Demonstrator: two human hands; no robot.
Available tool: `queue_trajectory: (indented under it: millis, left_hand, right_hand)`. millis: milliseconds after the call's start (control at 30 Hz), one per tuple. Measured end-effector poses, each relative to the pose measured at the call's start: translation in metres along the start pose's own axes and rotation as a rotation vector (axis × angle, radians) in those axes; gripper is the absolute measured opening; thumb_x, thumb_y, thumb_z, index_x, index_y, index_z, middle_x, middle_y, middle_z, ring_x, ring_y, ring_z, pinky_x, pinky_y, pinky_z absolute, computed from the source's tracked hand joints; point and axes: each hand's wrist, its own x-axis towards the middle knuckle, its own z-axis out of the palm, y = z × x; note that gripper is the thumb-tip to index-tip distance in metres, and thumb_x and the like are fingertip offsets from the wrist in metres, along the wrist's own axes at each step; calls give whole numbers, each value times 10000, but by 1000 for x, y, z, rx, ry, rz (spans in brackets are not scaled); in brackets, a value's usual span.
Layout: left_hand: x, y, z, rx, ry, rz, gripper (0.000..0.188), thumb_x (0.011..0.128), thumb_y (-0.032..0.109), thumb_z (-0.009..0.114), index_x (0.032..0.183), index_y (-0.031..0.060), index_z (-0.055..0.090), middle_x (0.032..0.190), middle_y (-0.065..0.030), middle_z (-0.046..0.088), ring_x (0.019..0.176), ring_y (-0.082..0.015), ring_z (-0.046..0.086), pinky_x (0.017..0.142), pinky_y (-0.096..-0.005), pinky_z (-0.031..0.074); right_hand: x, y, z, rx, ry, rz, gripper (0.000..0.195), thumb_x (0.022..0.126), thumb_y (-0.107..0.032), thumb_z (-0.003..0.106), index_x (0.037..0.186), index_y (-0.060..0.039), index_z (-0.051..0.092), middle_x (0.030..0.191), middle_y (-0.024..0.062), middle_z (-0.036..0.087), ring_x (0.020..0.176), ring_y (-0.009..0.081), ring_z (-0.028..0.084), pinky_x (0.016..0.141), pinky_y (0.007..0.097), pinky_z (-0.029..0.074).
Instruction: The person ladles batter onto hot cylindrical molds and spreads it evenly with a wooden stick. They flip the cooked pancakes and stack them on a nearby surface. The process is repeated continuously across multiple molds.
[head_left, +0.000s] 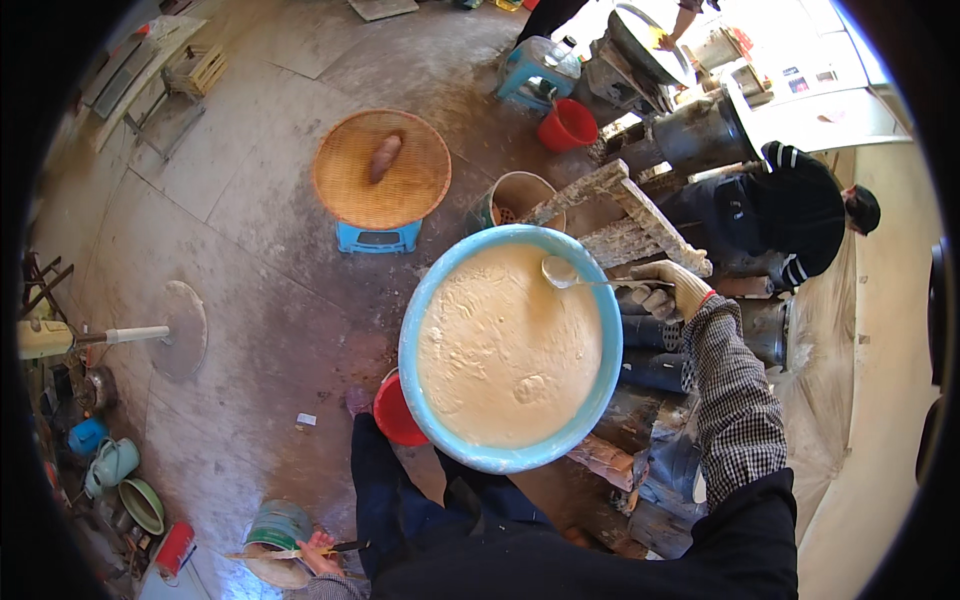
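Note:
My right hand (679, 289), in a pale knit glove, grips the handle of a metal ladle (560, 272). The ladle's bowl is over the upper right of a large light-blue plastic basin (409, 360), at the surface of the thick cream-coloured batter (495, 337) inside. At lower left, my bare left hand (319, 556) is closed around a long thin flat tool (266, 555) with a black end. That tool lies across the view above a worn green bucket (279, 521); its exact kind is unclear.
A woven bamboo tray (337, 184) with a sweet potato (385, 158) rests on a blue stool (379, 238). Red buckets (396, 412) stand nearby. A crusted wooden frame (660, 225) and metal drums (705, 131) line the right. One person (795, 214) bends there; another's hand (666, 41) works over a round pan.

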Motion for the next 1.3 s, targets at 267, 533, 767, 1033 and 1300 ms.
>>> queue_trajectory:
  millis: [267, 533, 767, 1033, 1300]
  left_hand:
    - [26, -19, -24, -141, -12, -25, 638, 888, 644, 344, 927, 57, 589, 833, -47, 599, 765, -187, 583, 717, -317, 487]
    - [41, -13, -33, -258, -42, -69, 613, 911, 595, 371, 922, 24, 593, 808, -74, 608, 728, -209, 591, 675, -335, 501]
    - [53, 11, -35, -178, -80, -18, 606, 903, 620, 344, 930, 66, 587, 810, -48, 589, 743, -181, 575, 687, -327, 468]
    - [35, 19, -35, -167, -21, 14, 593, 914, 610, 318, 947, 87, 596, 825, -30, 598, 748, -182, 578, 677, -346, 466]
    - [19, -12, -24, -80, -172, 220, 595, 927, 583, 321, 985, 55, 589, 869, -65, 609, 781, -196, 594, 676, -350, 491]
  right_hand:
    - [6, -63, 98, -387, 151, 90, 284, 923, -221, 454, 864, 32, 568, 574, -6, 478, 358, 23, 326, 290, 165, 254]
    - [10, -64, 173, -735, 174, 85, 275, 910, -238, 474, 808, -1, 570, 629, 11, 528, 394, 31, 371, 328, 184, 276]
    - [-1, -47, 192, -760, 283, 79, 274, 914, -256, 457, 770, -38, 541, 612, -5, 505, 370, 40, 362, 301, 188, 269]
    - [-17, 60, 43, -121, 247, -53, 252, 923, -221, 434, 801, -17, 517, 548, -26, 480, 357, 41, 395, 282, 190, 317]
    - [-53, 249, 1, 178, 190, -386, 162, 898, -163, 518, 956, -21, 570, 635, 13, 543, 424, 87, 508, 332, 208, 357]
